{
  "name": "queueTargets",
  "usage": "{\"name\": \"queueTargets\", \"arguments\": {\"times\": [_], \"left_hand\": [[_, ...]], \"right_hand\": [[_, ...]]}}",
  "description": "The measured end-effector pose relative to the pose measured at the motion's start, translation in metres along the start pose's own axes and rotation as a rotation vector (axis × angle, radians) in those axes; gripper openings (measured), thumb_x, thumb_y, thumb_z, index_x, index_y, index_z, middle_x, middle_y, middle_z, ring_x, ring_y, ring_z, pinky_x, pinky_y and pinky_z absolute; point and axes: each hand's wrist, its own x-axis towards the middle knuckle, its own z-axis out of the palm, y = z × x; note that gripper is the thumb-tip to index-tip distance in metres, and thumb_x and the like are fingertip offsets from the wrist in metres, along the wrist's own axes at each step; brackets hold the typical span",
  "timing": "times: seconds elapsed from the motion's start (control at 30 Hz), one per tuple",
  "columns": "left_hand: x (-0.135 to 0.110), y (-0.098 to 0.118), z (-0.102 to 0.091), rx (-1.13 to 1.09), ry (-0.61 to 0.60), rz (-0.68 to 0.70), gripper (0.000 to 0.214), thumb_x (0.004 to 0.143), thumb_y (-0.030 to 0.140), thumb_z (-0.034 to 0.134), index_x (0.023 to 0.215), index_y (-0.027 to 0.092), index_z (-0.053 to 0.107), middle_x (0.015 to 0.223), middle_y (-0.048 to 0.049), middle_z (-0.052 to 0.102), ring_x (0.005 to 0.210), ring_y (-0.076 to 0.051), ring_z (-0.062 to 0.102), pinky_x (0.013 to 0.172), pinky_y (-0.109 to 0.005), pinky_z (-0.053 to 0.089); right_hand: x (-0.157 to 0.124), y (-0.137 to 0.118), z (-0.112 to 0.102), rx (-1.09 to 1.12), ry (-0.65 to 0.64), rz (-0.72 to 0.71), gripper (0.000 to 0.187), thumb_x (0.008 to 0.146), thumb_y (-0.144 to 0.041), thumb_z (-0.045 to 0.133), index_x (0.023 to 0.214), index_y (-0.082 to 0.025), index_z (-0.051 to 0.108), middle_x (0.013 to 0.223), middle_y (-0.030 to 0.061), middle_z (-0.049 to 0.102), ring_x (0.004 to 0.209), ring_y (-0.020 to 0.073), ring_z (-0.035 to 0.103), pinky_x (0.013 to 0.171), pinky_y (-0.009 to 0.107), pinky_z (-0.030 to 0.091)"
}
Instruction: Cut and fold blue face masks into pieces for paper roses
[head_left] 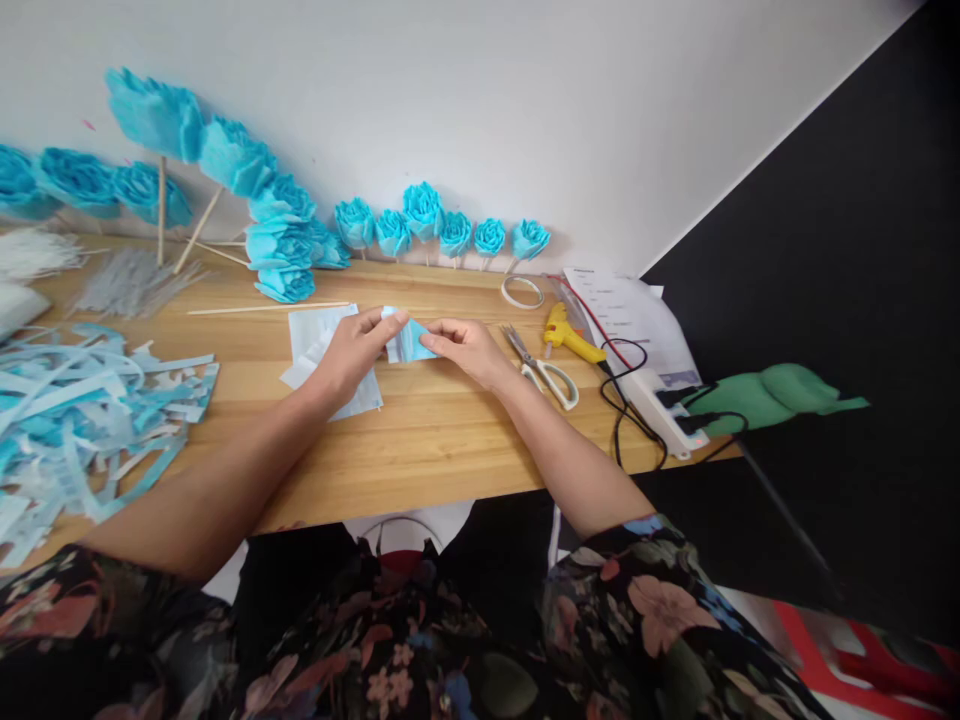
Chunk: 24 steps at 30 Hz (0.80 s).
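Between my two hands is a small piece of light blue, folded fabric-like sheet [405, 347]. My left hand [358, 345] pinches its left side with the thumb on top. On its right side, my right hand [469, 348] grips it between thumb and fingers. Under and beside my left hand lie flat pale blue and white sheets [360, 393] on the wooden table [420, 440]. A thin wooden stick [262, 309] rests just behind them. To the right of my right hand lie scissors [551, 375] with white handles.
Blue fabric flowers [454, 233] on sticks lean along the wall. Cut blue and white strips [90, 410] pile up at left, near grey wire-like pieces [131, 285]. At right are a tape roll [523, 292], a yellow glue gun [571, 335], printed paper [637, 325] and a corded power strip [660, 415].
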Motion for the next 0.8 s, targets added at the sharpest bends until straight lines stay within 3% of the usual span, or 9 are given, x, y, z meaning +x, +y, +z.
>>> {"name": "queueTargets", "arguments": {"times": [0.23, 0.57, 0.8], "left_hand": [[-0.0010, 0.0039, 0.0018, -0.071, 0.005, -0.035, 0.035, 0.068, 0.048, 0.081, 0.072, 0.016, 0.067, 0.069, -0.0010, 0.066, 0.065, -0.015, 0.057, 0.066, -0.028, 0.046], [0.0044, -0.0046, -0.0024, -0.194, -0.073, -0.032, 0.027, 0.071, 0.041, 0.081, 0.079, 0.015, 0.076, 0.084, -0.0074, 0.078, 0.084, -0.024, 0.073, 0.084, -0.037, 0.056], [0.0033, -0.0016, -0.0006, -0.235, -0.089, -0.025, 0.025, 0.069, 0.038, 0.081, 0.077, 0.015, 0.078, 0.082, -0.0086, 0.079, 0.093, -0.030, 0.075, 0.089, -0.042, 0.058]], "right_hand": [[-0.0011, -0.0034, 0.0016, -0.067, 0.041, -0.017, 0.032, 0.082, -0.048, 0.072, 0.089, -0.018, 0.074, 0.083, 0.0005, 0.070, 0.077, 0.0129, 0.059, 0.076, 0.027, 0.046], [-0.0001, -0.0049, -0.0010, 0.075, 0.019, 0.021, 0.034, 0.078, -0.051, 0.076, 0.084, -0.017, 0.072, 0.078, -0.0011, 0.064, 0.075, 0.0116, 0.054, 0.077, 0.027, 0.044], [0.0012, -0.0027, -0.0033, 0.121, 0.018, 0.042, 0.040, 0.073, -0.056, 0.079, 0.080, -0.018, 0.071, 0.075, -0.0018, 0.061, 0.073, 0.0113, 0.051, 0.074, 0.026, 0.043]]}}
